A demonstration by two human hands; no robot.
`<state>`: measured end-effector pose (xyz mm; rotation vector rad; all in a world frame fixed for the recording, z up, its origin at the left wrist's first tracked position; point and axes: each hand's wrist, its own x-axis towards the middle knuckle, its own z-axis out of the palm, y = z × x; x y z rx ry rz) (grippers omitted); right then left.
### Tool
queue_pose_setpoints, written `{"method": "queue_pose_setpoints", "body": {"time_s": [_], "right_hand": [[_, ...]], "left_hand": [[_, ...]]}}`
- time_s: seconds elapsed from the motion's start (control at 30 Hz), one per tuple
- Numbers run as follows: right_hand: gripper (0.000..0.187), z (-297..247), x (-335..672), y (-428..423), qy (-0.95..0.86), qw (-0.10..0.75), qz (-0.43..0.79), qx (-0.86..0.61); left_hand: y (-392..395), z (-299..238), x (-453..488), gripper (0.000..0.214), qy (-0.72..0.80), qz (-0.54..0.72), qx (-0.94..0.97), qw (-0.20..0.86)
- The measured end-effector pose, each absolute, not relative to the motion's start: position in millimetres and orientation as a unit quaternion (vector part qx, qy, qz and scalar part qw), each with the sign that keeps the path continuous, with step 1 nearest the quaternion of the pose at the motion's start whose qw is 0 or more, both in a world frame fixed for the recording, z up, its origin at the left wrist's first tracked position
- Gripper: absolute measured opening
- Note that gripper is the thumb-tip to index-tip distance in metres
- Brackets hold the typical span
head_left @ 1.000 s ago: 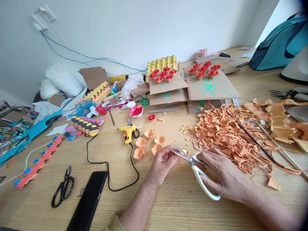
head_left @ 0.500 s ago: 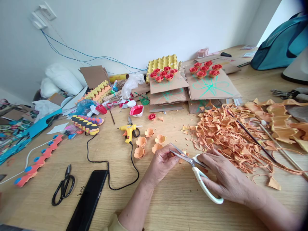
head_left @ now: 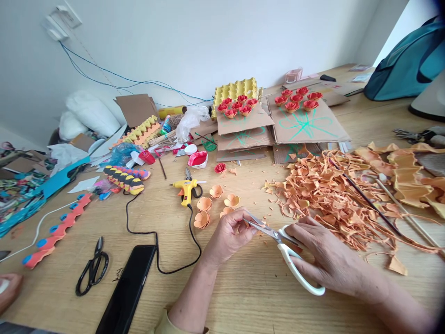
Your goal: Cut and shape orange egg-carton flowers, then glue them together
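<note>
My right hand (head_left: 318,253) grips scissors with white handles (head_left: 301,273), their blades slightly apart and pointing left. The tips reach the fingers of my left hand (head_left: 231,236), which is pinched on a piece of egg carton (head_left: 261,233), orange and mostly hidden behind fingers and blades. Just beyond my left hand lie several cut orange petal cups (head_left: 202,219), some stacked. A single red flower (head_left: 220,168) rests behind them. To the right of the blades spreads a large heap of orange carton scraps (head_left: 323,199).
A yellow glue gun (head_left: 187,191) trails its black cord toward a phone (head_left: 127,292). Black scissors (head_left: 92,269) lie left of it. Red flowers stand on cardboard sheets (head_left: 309,124) at the back. Another person's hand (head_left: 9,290) shows at the left edge, with something white.
Another person's hand has come into view at the left edge. My left hand has shifted slightly left, and the scissors have barely moved.
</note>
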<state>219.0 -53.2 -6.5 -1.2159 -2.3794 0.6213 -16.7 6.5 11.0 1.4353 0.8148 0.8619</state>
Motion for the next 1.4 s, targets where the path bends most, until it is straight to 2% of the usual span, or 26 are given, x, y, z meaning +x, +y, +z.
{"method": "queue_pose_setpoints", "body": {"time_s": [0.2, 0.37, 0.53, 0.77, 0.93, 1.2, 1.4], "right_hand": [[0.018, -7.8, 220.0, -48.6, -0.843, 0.204, 0.225, -0.445], [0.028, -5.9, 218.8, -45.8, -0.799, 0.235, 0.241, -0.498], [0.033, -8.8, 219.9, -47.6, -0.716, 0.292, 0.336, -0.537], [0.037, -16.7, 216.8, -45.8, -0.601, 0.353, 0.489, -0.524], [0.030, -9.5, 211.1, -46.6, -0.589, 0.403, 0.481, -0.509], [0.015, 3.5, 201.5, -51.3, -0.652, 0.392, 0.409, -0.504], [0.014, -3.1, 201.4, -51.0, -0.653, 0.376, 0.426, -0.500]], "left_hand": [[9.7, 5.0, -19.5, 0.009, 0.368, 0.358, 0.630, 0.582], [8.1, 5.4, -14.6, 0.022, 0.368, 0.353, 0.584, 0.631], [6.4, 7.2, -12.2, 0.029, 0.379, 0.341, 0.577, 0.638], [4.4, -0.3, -7.8, 0.023, 0.384, 0.306, 0.631, 0.601], [-2.0, -0.3, -3.3, 0.009, 0.353, 0.291, 0.723, 0.519], [-7.5, -6.7, -1.6, 0.002, 0.343, 0.253, 0.718, 0.549], [-7.1, -10.9, 1.5, 0.030, 0.320, 0.314, 0.607, 0.657]]}}
